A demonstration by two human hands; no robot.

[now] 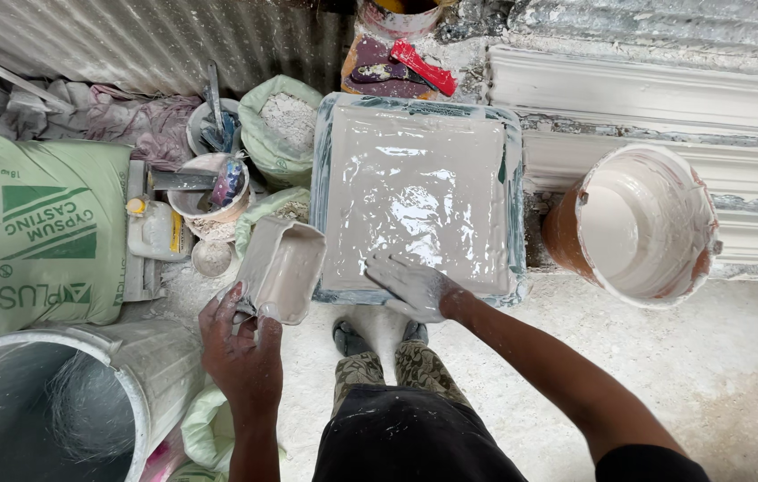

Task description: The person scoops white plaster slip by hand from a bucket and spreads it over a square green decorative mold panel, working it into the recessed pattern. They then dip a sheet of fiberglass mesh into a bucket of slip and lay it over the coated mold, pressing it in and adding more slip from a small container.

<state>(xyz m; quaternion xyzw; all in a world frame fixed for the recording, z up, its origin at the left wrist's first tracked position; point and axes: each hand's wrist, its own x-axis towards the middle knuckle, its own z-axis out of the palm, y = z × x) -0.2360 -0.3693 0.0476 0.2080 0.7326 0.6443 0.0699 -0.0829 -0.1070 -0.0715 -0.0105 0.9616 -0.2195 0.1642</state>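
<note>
Left hand (238,350) clamps a tilted scoop (281,268) clear of the mould (418,196); right hand (410,286), fingers spread flat, smooths wet plaster at its near edge.

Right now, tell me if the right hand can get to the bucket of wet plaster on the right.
Probably yes. The right hand rests on the near edge of the plaster-filled square mould; the bucket stands just right of the mould, with bare floor between and nothing blocking.
</note>
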